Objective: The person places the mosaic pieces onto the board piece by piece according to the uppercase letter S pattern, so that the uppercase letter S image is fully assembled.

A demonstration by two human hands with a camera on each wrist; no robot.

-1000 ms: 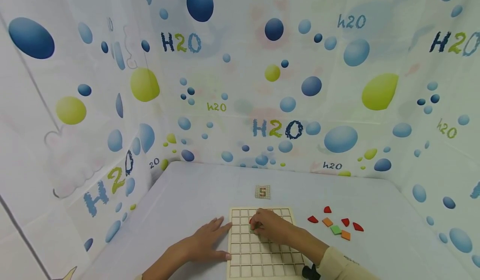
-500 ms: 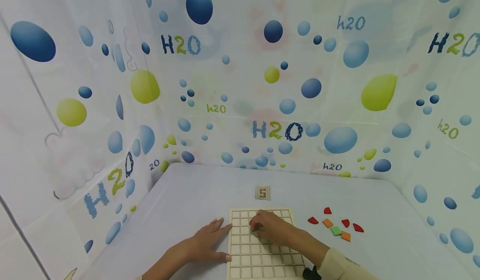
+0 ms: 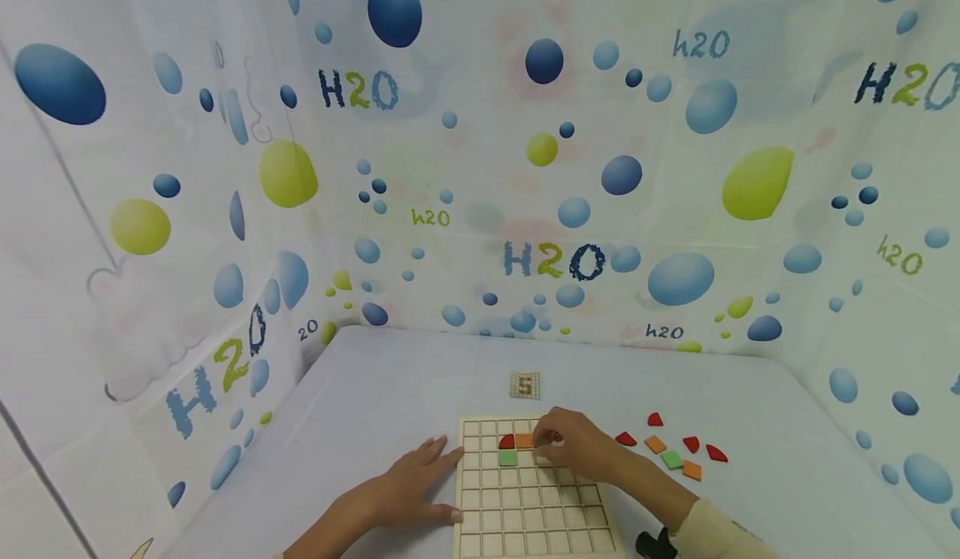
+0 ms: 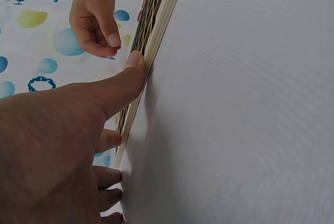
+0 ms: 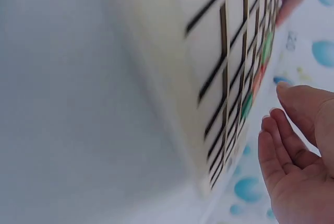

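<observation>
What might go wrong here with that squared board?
The right hand is close to the orange tile, so it might nudge that tile askew. The left hand touches only the left edge of the board, so a firm push could perhaps turn it. The nearest loose red piece lies near the right forearm, which might brush it away.

In front of me is a white table point(image 3: 390, 384). Behind it I see a white back wall point(image 3: 480, 159) that looks like cloth, with soft creases. It has blue dots point(image 3: 681, 278), some dark and some pale, and green dots point(image 3: 542, 149) too. It says H2O point(image 3: 553, 260) in big and small letters. The left wall point(image 3: 60, 317) and right wall point(image 3: 922, 359) match it. The light around me is soft.
</observation>
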